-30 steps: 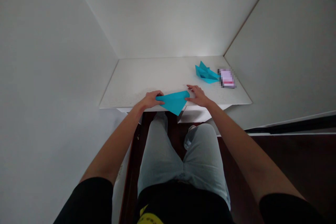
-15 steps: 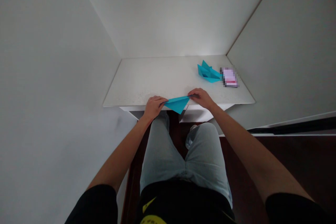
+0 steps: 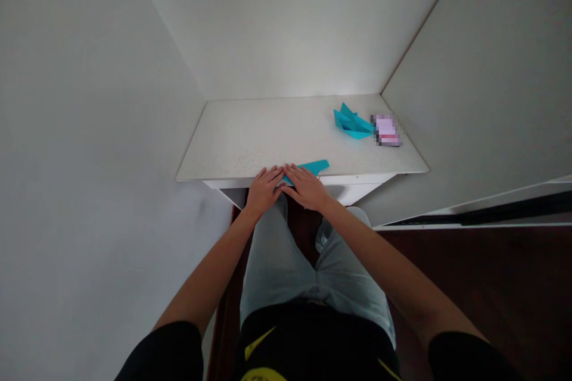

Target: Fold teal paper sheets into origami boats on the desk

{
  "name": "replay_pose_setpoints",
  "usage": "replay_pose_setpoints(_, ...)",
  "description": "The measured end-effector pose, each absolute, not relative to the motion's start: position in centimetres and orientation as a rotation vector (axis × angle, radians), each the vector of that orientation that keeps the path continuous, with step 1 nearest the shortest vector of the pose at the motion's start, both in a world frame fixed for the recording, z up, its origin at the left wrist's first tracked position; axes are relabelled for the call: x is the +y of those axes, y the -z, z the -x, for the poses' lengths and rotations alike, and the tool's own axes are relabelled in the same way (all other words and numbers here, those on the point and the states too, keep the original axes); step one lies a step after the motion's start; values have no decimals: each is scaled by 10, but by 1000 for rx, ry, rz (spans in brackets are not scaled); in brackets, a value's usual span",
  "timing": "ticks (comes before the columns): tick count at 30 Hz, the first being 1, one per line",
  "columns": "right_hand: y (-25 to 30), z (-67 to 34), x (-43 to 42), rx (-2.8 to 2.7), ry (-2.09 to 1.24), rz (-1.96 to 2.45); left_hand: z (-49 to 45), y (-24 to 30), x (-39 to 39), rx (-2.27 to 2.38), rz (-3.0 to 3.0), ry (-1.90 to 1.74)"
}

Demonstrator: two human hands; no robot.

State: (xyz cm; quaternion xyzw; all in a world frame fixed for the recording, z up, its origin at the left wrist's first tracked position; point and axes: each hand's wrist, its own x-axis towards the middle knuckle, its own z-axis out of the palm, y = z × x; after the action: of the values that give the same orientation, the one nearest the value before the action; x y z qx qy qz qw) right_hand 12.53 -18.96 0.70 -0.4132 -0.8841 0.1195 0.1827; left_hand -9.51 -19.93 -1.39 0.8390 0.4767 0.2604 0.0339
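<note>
A folded piece of blue paper (image 3: pixel 318 166) lies at the front edge of a white tabletop (image 3: pixel 263 131), partly covered by my hands. My right hand (image 3: pixel 308 189) rests flat across the paper with its fingers stretched out. Right beside it, my left hand (image 3: pixel 264 189) lies with fingers extended at the paper's left end, the two hands touching or nearly so. Beneath the hands, the paper's left part is hidden. Farther back on the right stands a folded blue paper boat (image 3: pixel 353 123).
A blurred-out pinkish rectangular object (image 3: pixel 386 131), perhaps a phone, lies right of the paper boat. White walls (image 3: pixel 290 30) enclose the tabletop at the back and on both sides. My legs (image 3: pixel 277 268) are below its front edge.
My right hand has moved left from the paper's right end to lie beside my left hand. The paper, held up by its ends before, now lies flattened at the table edge.
</note>
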Motion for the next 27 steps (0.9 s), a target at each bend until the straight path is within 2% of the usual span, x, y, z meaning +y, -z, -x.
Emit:
replay_pose_setpoints(10, 5, -229, -178, -2476, -256, 1321, 85, 14, -198, 1542, -2438, -929)
replay_pose_setpoints(16, -2, -240, -175, -2354, -222, 1284, 88, 2, -182, 1558, -2217, -979)
replay_pose_setpoints(22, -6, -237, -147, -1979, -504, 1438, 89, -15, -141, 1631, -1852, -1016)
replay_pose_setpoints(27, 2, -237, -133, -1930, -541, 1518, 79, -12, -132, 1795, -1962, -941)
